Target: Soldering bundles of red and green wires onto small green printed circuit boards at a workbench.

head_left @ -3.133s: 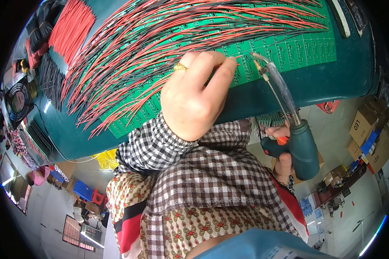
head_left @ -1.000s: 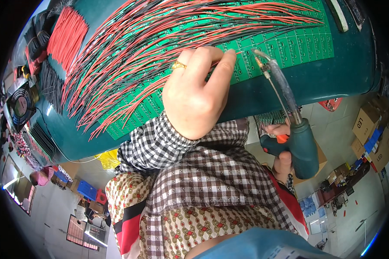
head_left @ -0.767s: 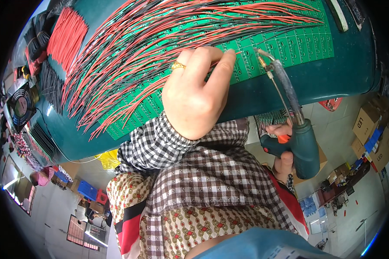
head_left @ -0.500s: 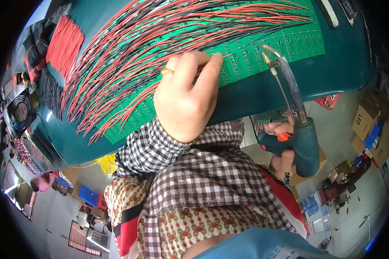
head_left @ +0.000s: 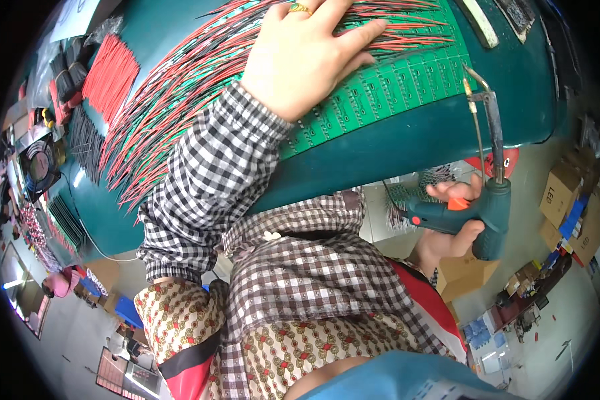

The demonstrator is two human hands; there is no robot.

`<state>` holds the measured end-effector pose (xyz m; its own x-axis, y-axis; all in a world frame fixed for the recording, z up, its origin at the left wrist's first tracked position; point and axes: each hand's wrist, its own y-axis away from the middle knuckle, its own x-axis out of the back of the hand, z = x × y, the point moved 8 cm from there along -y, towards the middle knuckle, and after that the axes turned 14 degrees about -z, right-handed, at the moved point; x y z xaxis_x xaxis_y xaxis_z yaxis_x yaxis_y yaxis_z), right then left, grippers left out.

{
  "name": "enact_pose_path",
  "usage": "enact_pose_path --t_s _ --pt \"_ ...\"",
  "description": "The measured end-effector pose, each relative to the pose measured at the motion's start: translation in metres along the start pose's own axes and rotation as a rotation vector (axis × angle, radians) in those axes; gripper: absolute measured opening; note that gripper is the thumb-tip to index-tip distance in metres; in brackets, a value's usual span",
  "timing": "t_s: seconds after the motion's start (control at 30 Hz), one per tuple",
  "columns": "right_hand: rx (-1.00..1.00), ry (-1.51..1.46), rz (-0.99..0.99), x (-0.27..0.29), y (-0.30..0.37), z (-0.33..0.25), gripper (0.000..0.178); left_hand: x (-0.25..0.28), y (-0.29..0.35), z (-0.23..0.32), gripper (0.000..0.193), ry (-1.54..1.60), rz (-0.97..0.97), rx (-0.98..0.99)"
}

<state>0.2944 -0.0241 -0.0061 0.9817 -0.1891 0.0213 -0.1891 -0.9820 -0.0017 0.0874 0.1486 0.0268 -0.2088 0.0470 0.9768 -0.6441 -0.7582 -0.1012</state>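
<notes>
My left hand (head_left: 297,57), with a ring on one finger, lies over the wires with its fingers stretched and spread; some fingertips pass beyond the top edge. Beneath it, many thin red and black wires (head_left: 180,113) fan across a green circuit board panel (head_left: 353,103) printed in repeated small sections. My right hand (head_left: 443,245) is wrapped round the handle of a dark green soldering gun (head_left: 493,217) with an orange trigger. The gun's bent tip and thin solder feed tube point up, near the panel's right edge and apart from the wires.
Bundles of red wires (head_left: 111,77) and black wires (head_left: 87,143) lie at the table's left, near a small black fan (head_left: 39,165). A pale bar (head_left: 479,23) lies at the far right of the green table (head_left: 380,153). Cardboard boxes (head_left: 563,187) stand on the floor at right.
My left hand has moved up and away over the wires, its fingers going from a pinch to spread. My right hand has shifted right with the soldering gun, its tip now farther right.
</notes>
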Motion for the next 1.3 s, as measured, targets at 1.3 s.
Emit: enact_pose_path --t_s 1.3 --pt "0.130 0.105 -0.018 0.013 -0.025 -0.027 0.078 0.065 0.291 -0.286 0.022 0.077 -0.274 0.719"
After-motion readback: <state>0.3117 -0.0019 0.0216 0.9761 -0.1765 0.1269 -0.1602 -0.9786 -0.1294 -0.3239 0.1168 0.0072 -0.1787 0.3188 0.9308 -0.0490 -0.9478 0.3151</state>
